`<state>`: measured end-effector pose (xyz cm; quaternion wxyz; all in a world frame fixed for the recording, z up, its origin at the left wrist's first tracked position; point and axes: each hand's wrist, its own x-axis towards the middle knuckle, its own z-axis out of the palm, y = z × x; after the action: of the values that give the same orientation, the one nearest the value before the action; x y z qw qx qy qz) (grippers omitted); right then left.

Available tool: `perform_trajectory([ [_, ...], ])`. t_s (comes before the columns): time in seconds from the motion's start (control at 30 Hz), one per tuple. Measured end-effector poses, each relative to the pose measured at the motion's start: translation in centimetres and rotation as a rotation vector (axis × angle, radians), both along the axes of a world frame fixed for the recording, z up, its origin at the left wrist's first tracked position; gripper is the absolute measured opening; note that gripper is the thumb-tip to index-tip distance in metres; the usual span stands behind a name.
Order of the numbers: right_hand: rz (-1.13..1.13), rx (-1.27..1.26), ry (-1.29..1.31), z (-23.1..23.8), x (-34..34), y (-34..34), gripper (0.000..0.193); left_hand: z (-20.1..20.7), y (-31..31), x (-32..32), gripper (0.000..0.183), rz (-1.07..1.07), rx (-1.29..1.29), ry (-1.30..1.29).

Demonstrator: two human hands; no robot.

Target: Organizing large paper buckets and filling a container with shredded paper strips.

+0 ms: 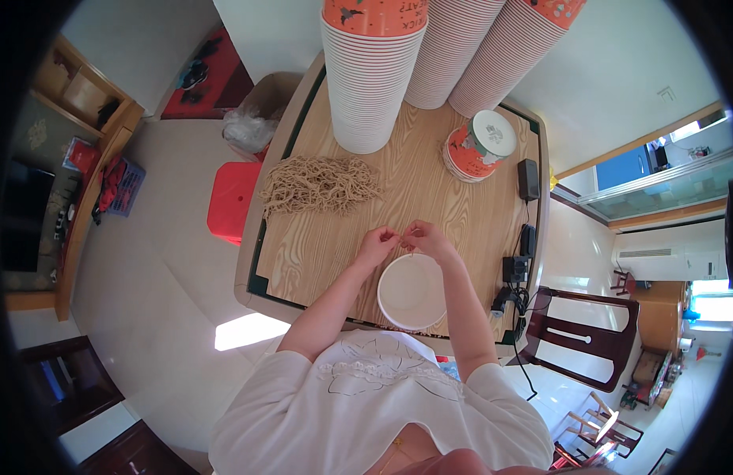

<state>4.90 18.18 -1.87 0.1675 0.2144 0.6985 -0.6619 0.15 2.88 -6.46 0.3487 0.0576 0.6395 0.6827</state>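
Observation:
A round white paper bucket stands at the table's near edge, its opening turned up and its inside bare. Just beyond its far rim, my left hand and my right hand meet, thumbs and forefingers pinched together. Between the fingertips is a thin tan strand that looks like a cord; it is too small to see clearly. A tangled heap of tan cords lies to the left, beyond my left hand.
Tall stacks of paper buckets rise at the table's far side. A short stack of orange buckets has a white-ended tub on top. Black adapters and cables line the right edge. A red stool stands left, a dark chair right.

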Motion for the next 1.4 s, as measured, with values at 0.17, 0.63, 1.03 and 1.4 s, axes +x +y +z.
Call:
perform_trajectory([
  [0.17,0.036,0.039,0.018,0.4,0.2,-0.3,0.01,-0.2,-0.2,0.0,0.004,-0.002,0.003,0.01],
  [0.63,-0.023,-0.002,-0.021,0.1,0.6,0.4,0.009,1.3,-0.4,-0.1,0.011,-0.159,-0.027,0.001],
  [1.03,0.039,0.091,-0.025,1.7,0.9,0.1,0.015,1.1,-0.4,-0.4,0.009,-0.108,0.025,-0.07],
  [1.4,-0.057,0.066,0.007,0.7,1.6,0.1,0.012,2.6,-0.5,-0.3,0.008,-0.017,0.003,0.134],
])
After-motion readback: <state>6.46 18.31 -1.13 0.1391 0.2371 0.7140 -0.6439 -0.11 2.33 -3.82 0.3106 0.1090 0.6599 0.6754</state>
